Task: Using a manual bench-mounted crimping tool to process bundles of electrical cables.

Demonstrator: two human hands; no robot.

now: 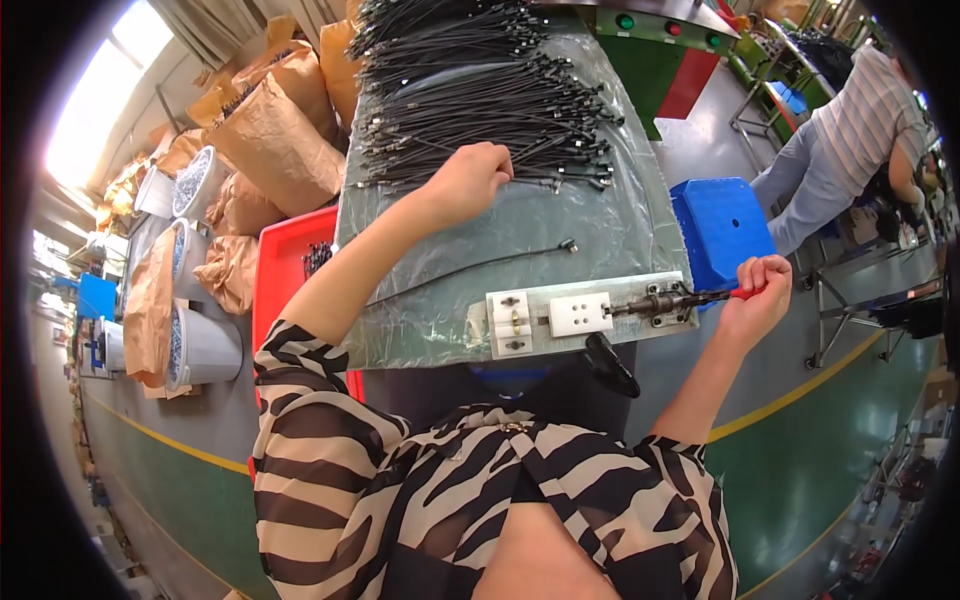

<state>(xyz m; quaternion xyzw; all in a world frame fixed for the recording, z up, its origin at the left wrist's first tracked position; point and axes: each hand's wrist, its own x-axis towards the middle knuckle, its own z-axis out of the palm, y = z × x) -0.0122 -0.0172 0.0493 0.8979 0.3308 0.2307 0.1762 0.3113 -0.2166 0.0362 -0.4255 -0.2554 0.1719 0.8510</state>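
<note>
My left hand (474,182) is at the near edge of a wide pile of black cables (480,125), its fingers curled together; what they hold, if anything, is hidden. My right hand (755,302) is wrapped round the red handle (744,293) of a toggle clamp (660,300). That clamp is mounted on a metal plate at the table's near right corner. Two white blocks sit on the plate: a sliding block (580,314) by the clamp rod and an end block (513,323) at its left. A single black cable (480,268) lies between pile and plate, its connector toward the right.
Plastic sheeting covers the table (420,325). A red bin (290,260) with small black parts stands at its left, near paper sacks (280,145) and grey buckets (208,345). To the right are a blue stool (722,230) and another person (850,130). Buttons sit on a machine (670,30) behind.
</note>
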